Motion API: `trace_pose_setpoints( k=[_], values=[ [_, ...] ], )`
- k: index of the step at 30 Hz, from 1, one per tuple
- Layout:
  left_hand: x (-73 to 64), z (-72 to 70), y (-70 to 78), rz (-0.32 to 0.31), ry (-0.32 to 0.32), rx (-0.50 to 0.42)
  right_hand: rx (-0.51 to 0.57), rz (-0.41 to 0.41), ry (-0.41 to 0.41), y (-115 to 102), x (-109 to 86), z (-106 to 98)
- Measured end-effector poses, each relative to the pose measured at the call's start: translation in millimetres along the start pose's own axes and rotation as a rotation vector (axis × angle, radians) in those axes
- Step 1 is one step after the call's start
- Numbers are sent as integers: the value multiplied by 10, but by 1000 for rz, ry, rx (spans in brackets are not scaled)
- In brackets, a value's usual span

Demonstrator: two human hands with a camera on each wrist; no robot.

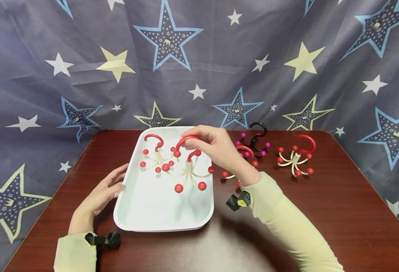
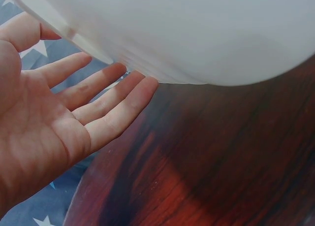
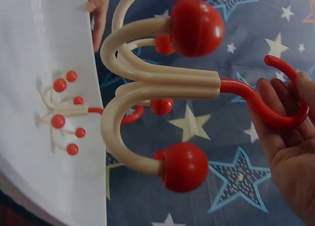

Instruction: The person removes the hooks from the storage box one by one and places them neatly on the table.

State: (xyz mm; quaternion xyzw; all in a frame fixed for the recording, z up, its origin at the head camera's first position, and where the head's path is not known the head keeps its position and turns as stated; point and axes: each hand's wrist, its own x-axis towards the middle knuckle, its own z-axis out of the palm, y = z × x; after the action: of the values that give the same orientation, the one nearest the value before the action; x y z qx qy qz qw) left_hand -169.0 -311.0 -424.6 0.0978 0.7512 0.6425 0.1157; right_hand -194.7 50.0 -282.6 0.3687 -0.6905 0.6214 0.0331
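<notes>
My right hand (image 1: pixel 216 145) pinches the red hook of a ball-tipped hanger (image 1: pixel 189 167), whose cream arms curve out to red balls. It hangs over the white tray (image 1: pixel 145 211), hook up; the right wrist view shows fingers and thumb around the hook (image 3: pixel 285 118). Inside the tray, toward the back left, stands a similar hanger (image 1: pixel 158 156) with its red hook upward. My left hand (image 1: pixel 101 192) is at the tray's left side. In the left wrist view its extended fingers (image 2: pixel 106 105) touch the tray's outer wall (image 2: pixel 206 48).
Right of the tray, on the dark red-brown table (image 1: pixel 322 211), stand a black hanger (image 1: pixel 254 142) with magenta balls and a cream one (image 1: pixel 296 158) with a red hook. Another red-hooked hanger (image 1: pixel 245 149) is partly behind my right forearm. A star-patterned cloth (image 1: pixel 220 45) hangs behind.
</notes>
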Motion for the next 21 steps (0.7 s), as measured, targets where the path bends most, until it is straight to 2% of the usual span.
trace_pose_setpoints(
  k=[7,12,17,21],
  values=[
    [-1,27,45,8,-15,-12,26,35,82,-42,-184,-277],
    [-4,17,39,5,-13,-9,-21,79,112,-28,-326,-463],
    [-14,-3,9,-18,-2,3,-60,55,120,-3,-449,-635],
    [-10,-16,-13,-26,2,-2,-52,27,122,1,-548,-777]
  ],
)
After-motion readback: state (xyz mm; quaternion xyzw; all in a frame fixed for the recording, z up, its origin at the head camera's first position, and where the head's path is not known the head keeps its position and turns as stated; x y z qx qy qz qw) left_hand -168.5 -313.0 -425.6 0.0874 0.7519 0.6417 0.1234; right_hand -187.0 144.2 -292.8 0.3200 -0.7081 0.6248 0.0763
